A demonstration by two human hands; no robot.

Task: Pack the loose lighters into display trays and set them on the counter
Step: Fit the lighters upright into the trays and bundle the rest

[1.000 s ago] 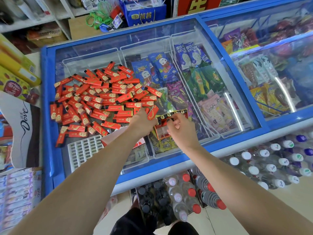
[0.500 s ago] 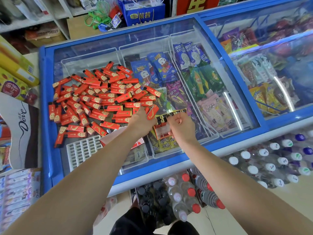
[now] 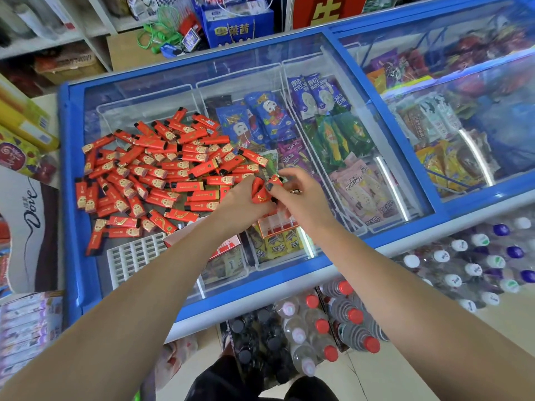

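A Dove box (image 3: 27,224) stands at the far left, beside the blue freezer (image 3: 68,180). On the freezer's glass lid (image 3: 162,73) lies a heap of red lighters (image 3: 150,172), scattered at all angles across the left half. Just below the heap, a white grid tray (image 3: 133,254) lies flat on the glass, its slots showing no lighters. To its right, a red-and-white box (image 3: 228,246) sits partly under the left forearm.

Left hand (image 3: 240,201): fingers curled around several red lighters at the heap's right edge; grasping. Right hand (image 3: 301,196): thumb and fingers pinching one of those held lighters (image 3: 262,195), the two hands touching. Directly below the hands, a red display tray (image 3: 276,225) rests on the glass, its clear slots visible; whether any slot is filled cannot be determined.

Under the lid, right of the hands, ice-cream packets (image 3: 333,134) fill wire baskets. A second freezer (image 3: 477,111) adjoins on the right. On the floor in front stand packs of bottles (image 3: 327,325), red-capped at centre, white- and blue-capped at the right.
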